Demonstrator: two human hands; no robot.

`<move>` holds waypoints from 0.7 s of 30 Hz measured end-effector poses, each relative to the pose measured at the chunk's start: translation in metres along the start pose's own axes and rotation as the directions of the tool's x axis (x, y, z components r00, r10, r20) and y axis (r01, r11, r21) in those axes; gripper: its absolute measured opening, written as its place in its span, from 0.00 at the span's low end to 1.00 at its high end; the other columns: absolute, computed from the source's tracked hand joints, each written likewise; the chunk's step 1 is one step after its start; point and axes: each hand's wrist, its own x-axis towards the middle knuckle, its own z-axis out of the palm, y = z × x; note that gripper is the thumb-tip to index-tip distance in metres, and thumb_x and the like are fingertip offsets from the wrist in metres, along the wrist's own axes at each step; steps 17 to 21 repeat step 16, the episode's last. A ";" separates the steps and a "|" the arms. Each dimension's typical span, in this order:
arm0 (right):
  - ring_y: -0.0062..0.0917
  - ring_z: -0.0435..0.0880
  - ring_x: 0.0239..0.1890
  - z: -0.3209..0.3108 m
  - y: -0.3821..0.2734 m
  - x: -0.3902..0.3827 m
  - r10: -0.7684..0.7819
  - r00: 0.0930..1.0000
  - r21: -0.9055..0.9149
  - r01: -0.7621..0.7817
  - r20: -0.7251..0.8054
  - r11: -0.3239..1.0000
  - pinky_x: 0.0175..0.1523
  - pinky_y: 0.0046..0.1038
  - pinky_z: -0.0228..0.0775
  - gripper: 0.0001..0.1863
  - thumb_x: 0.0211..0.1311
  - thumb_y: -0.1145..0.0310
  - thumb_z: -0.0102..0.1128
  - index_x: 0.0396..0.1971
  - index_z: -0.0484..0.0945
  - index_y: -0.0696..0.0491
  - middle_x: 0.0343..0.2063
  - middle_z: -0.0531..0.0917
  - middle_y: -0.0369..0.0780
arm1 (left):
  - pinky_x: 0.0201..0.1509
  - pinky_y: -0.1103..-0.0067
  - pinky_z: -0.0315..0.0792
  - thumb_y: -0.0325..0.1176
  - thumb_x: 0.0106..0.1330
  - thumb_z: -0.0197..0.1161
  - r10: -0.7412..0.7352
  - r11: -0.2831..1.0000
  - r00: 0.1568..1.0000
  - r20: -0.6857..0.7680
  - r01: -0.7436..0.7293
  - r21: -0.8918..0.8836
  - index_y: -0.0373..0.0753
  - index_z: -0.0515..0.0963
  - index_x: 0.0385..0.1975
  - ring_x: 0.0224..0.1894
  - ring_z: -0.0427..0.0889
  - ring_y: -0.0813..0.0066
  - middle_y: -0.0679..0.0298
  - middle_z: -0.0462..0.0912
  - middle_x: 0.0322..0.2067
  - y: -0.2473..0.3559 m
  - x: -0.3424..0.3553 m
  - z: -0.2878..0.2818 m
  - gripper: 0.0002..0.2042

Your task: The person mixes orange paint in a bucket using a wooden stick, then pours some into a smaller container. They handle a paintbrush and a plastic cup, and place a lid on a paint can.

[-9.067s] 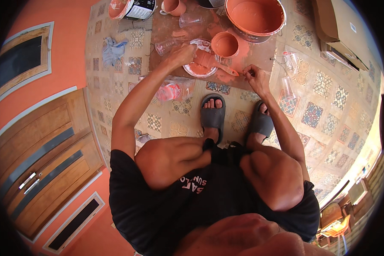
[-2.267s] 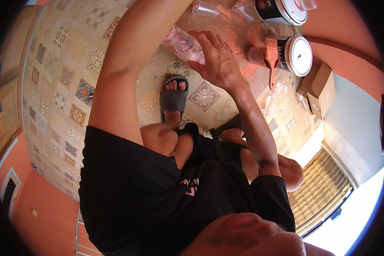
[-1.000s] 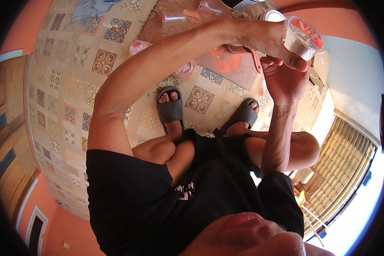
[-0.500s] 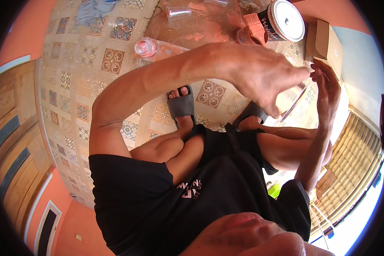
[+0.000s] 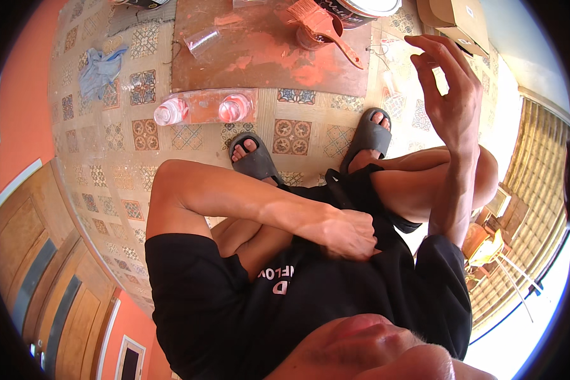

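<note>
My left hand [image 5: 348,234] is a closed fist against the front of my black T-shirt [image 5: 335,297]. Whatever its fingers may hold is hidden. My right hand [image 5: 453,95] is raised above my right knee, thumb and fingers curved and apart, with nothing visible between them. Beyond it, a wide paintbrush [image 5: 326,28] with orange-red paint lies across a paint-smeared cup [image 5: 311,40]. A dark paint bucket [image 5: 354,16] with a pale lid stands right behind the cup.
A brown paint-stained board [image 5: 266,63] lies on the tiled floor, a clear plastic cup [image 5: 202,42] tipped on it. Two pink-stained clear containers [image 5: 234,108] stand on a small strip [image 5: 201,104]. A blue cloth [image 5: 101,71] lies left; a cardboard box [image 5: 453,24] stands far right.
My left hand has come back from beside the right hand to my shirt, and the thin flat item it held is out of sight. My right hand's fingers have spread. The view has shifted.
</note>
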 end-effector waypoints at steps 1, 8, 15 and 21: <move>0.26 0.88 0.37 -0.009 0.006 0.002 0.014 0.999 -0.056 -0.016 -0.050 0.998 0.45 0.28 0.79 0.12 0.64 0.79 0.65 0.46 0.85 0.53 0.43 0.87 0.38 | 0.32 0.67 0.77 0.31 0.54 0.69 0.026 0.999 0.999 -0.039 -0.024 0.041 0.31 0.78 0.37 0.34 0.84 0.62 0.57 0.82 0.30 0.000 -0.001 -0.008 0.14; 0.28 0.90 0.42 -0.059 0.033 -0.016 -0.005 0.955 0.015 0.010 -0.297 1.000 0.50 0.28 0.84 0.11 0.74 0.78 0.57 0.51 0.83 0.62 0.47 0.88 0.46 | 0.35 0.72 0.74 0.33 0.57 0.66 0.019 1.000 0.964 -0.266 -0.013 0.023 0.34 0.80 0.38 0.34 0.83 0.65 0.63 0.79 0.30 -0.003 0.002 -0.029 0.11; 0.31 0.90 0.41 -0.075 0.033 -0.034 -0.035 0.953 0.015 0.042 -0.302 0.999 0.47 0.28 0.84 0.12 0.74 0.80 0.56 0.51 0.83 0.63 0.45 0.88 0.49 | 0.28 0.68 0.75 0.40 0.70 0.58 -0.215 0.975 0.955 0.203 0.223 -0.016 0.42 0.82 0.38 0.28 0.85 0.68 0.68 0.83 0.23 0.011 -0.020 0.023 0.10; 0.31 0.90 0.41 -0.078 0.033 -0.037 -0.018 0.954 -0.008 0.017 -0.298 1.000 0.48 0.28 0.84 0.12 0.75 0.80 0.54 0.52 0.82 0.63 0.46 0.88 0.49 | 0.28 0.68 0.75 0.42 0.71 0.57 -0.228 0.967 0.926 0.302 0.251 -0.040 0.43 0.83 0.38 0.28 0.86 0.68 0.68 0.84 0.24 0.012 -0.021 0.025 0.11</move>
